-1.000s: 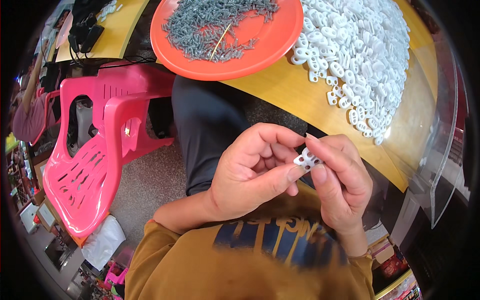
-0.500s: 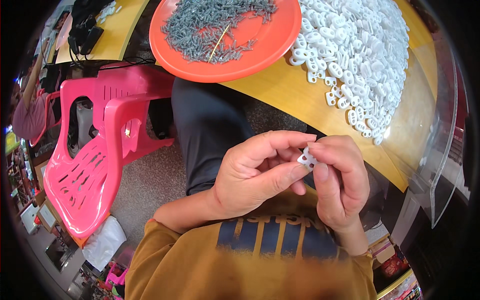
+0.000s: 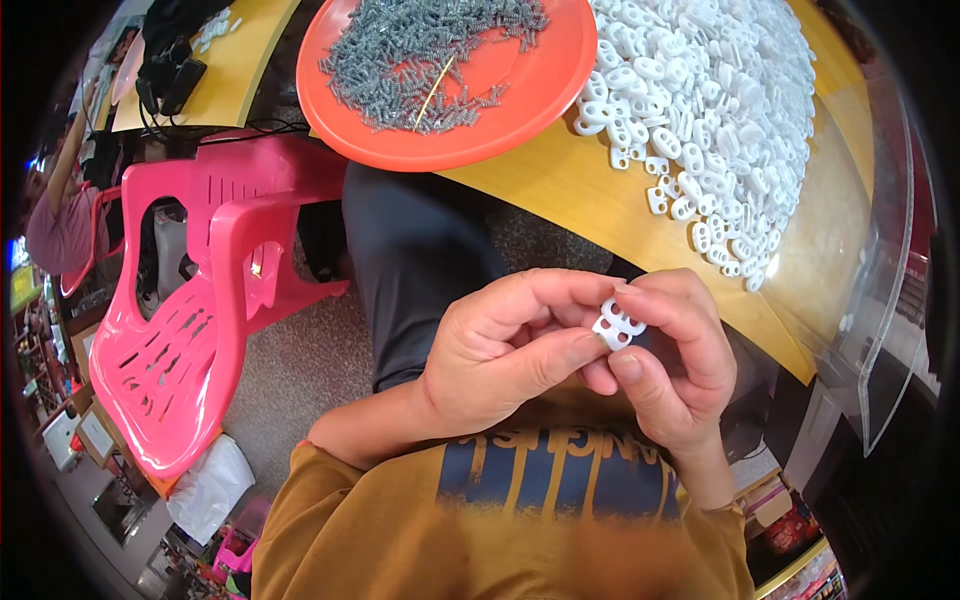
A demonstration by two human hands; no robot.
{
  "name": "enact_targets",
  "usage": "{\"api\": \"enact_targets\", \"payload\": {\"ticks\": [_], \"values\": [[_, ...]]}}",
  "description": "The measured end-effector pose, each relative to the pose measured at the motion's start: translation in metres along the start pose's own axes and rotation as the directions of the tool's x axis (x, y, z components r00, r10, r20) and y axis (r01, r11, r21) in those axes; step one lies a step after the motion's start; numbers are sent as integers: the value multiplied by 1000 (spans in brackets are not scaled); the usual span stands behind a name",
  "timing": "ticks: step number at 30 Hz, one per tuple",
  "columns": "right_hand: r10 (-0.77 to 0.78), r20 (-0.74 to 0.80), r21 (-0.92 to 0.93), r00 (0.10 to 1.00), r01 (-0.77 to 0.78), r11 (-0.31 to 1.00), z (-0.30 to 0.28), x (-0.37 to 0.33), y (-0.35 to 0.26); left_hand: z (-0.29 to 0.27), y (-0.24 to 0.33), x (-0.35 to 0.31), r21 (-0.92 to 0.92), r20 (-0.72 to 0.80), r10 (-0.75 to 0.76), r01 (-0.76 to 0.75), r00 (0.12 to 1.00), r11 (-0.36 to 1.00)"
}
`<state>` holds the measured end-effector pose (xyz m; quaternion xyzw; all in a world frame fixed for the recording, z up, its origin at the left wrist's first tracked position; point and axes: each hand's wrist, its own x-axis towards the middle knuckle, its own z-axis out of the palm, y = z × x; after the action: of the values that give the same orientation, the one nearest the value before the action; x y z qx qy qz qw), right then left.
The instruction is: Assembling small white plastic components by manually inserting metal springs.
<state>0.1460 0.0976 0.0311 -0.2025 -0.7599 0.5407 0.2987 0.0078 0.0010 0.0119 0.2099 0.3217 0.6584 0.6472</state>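
Observation:
Between my two hands is a small white plastic cord lock with holes through it, held above my lap. My left hand pinches its left side between thumb and fingers. My right hand has its index fingertip on the upper right of the cord lock, with the thumb just below. Whether a spring sits inside the cord lock is hidden. Ahead, a red plate carries a heap of small metal springs. Right of it, a large pile of white cord lock parts spreads over the yellow table.
The yellow table reaches up to my knees, with a clear plastic sheet along its right side. A pink plastic chair stands at my left. A white plastic bag lies beside it. A person is at the far left.
The white cord lock has turned between my fingers and shows more of its holes. My right thumb has moved down, away from it.

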Motion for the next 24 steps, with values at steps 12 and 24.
{"api": "enact_targets", "payload": {"ticks": [12, 24], "values": [[-47, -10, -5, 999, 47, 999, 2, -4, 5, 5, 5, -2, 9, -29, -75, 76, 997, 997], [5, -30, 103, 1000, -1, 995, 7, -7, 7, 2, -3, -4, 50, -42, -3, 5, 999, 999]]}}
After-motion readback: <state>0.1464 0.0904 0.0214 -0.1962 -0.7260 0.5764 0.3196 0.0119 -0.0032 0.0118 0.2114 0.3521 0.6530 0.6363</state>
